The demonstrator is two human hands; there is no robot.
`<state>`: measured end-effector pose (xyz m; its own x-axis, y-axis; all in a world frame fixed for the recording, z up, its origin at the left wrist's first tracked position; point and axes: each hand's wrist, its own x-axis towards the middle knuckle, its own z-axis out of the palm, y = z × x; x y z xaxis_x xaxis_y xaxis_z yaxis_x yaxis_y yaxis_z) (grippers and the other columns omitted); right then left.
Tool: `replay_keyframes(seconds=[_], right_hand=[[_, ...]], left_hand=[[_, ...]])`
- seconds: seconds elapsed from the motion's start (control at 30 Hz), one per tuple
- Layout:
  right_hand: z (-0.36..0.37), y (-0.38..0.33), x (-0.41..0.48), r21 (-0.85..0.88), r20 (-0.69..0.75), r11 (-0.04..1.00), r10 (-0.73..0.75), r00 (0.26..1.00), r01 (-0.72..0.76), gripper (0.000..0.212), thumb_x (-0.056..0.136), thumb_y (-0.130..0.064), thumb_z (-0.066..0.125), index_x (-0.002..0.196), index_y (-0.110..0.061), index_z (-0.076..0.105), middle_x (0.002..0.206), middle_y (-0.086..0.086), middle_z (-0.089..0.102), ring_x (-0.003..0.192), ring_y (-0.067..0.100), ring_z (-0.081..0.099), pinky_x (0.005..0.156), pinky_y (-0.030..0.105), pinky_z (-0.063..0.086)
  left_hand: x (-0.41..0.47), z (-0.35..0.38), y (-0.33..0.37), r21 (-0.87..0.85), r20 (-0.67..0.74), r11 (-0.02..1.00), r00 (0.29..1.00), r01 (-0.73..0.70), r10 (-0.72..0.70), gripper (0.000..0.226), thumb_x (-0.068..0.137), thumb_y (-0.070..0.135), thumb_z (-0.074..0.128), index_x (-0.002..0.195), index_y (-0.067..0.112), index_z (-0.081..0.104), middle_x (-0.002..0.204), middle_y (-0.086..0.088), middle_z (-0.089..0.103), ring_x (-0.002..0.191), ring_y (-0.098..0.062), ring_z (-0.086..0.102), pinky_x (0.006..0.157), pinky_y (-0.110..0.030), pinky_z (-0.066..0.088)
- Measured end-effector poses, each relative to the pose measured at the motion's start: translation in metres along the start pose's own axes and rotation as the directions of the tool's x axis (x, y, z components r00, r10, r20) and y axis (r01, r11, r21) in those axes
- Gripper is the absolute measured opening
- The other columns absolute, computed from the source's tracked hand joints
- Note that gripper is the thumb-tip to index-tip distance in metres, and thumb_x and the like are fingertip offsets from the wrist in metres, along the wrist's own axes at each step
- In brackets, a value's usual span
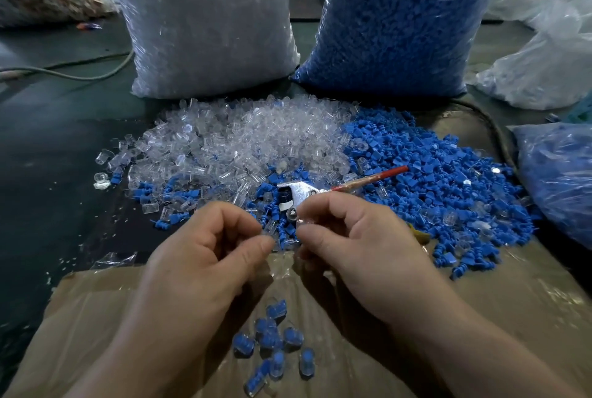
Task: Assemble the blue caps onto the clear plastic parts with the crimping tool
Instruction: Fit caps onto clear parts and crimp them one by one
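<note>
Seating a cap, by the look of it. Finished pieces [275, 343] lie nearest, on the cardboard [96, 317]. Left hand [205, 256] is curled, thumb to forefinger; what it pinches is too small to tell. Right hand [352, 247] pinches a clear part [303, 222]. Crimping tool [298, 192] lies just beyond the right fingertips on the mixed heap; contact unclear. Farther out on the counter [48, 173]: loose clear parts [243, 141] left, blue caps [432, 173] right. Far back: clear bag [205, 29], blue bag [400, 22]. Line the cap square with the part's mouth before squeezing; keep fingertips off the jaws.
</note>
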<state>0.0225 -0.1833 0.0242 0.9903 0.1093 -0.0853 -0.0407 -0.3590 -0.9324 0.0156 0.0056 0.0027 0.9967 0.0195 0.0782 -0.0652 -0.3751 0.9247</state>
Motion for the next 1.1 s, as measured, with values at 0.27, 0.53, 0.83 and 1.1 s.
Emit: replay_keyframes(seconds=[0.27, 0.53, 0.83, 1.1], right_hand=[[-0.013, 0.005, -0.002, -0.441, -0.130, 0.869, -0.310, 0.942, 0.225, 0.022, 0.087, -0.043, 0.055, 0.108, -0.041, 0.058, 0.102, -0.027, 0.052, 0.097, -0.005, 0.053, 0.079, 0.016, 0.047], [-0.064, 0.006, 0.008, -0.872, -0.345, 0.406, -0.109, 0.932, -0.275, 0.049, 0.085, -0.063, 0.045, 0.124, -0.034, 0.053, 0.115, -0.006, 0.053, 0.108, 0.019, 0.045, 0.091, 0.039, 0.043], [-0.073, 0.022, 0.021, -0.849, -0.331, 0.429, 0.024, 0.943, -0.309, 0.062, 0.086, -0.072, 0.035, 0.132, -0.032, 0.043, 0.111, -0.002, 0.044, 0.103, 0.020, 0.049, 0.074, 0.038, 0.046], [-0.067, 0.028, 0.029, -0.862, -0.320, 0.448, -0.116, 0.940, -0.238, 0.025, 0.097, -0.053, 0.042, 0.100, -0.032, 0.054, 0.084, -0.011, 0.041, 0.071, 0.015, 0.048, 0.053, 0.032, 0.038]], left_hand=[[0.001, 0.001, 0.002, 0.097, 0.019, 0.995, 1.000, -0.012, 0.010, 0.017, 0.076, 0.045, 0.072, 0.092, 0.047, 0.067, 0.072, 0.014, 0.071, 0.060, -0.002, 0.063, 0.056, -0.029, 0.051], [0.000, -0.002, 0.002, 0.199, 0.016, 0.978, 0.998, -0.067, 0.065, 0.013, 0.078, 0.036, 0.069, 0.088, 0.043, 0.064, 0.071, 0.015, 0.068, 0.061, -0.004, 0.061, 0.059, -0.010, 0.048], [-0.001, -0.002, 0.009, 0.231, 0.065, 0.970, 0.996, -0.080, 0.066, 0.016, 0.078, 0.036, 0.070, 0.087, 0.047, 0.062, 0.076, 0.023, 0.067, 0.071, 0.002, 0.061, 0.065, -0.004, 0.044], [-0.001, -0.002, 0.010, 0.231, 0.097, 0.970, 0.994, -0.075, 0.054, 0.016, 0.080, 0.035, 0.070, 0.087, 0.047, 0.063, 0.079, 0.024, 0.068, 0.076, 0.003, 0.062, 0.070, -0.003, 0.043]])
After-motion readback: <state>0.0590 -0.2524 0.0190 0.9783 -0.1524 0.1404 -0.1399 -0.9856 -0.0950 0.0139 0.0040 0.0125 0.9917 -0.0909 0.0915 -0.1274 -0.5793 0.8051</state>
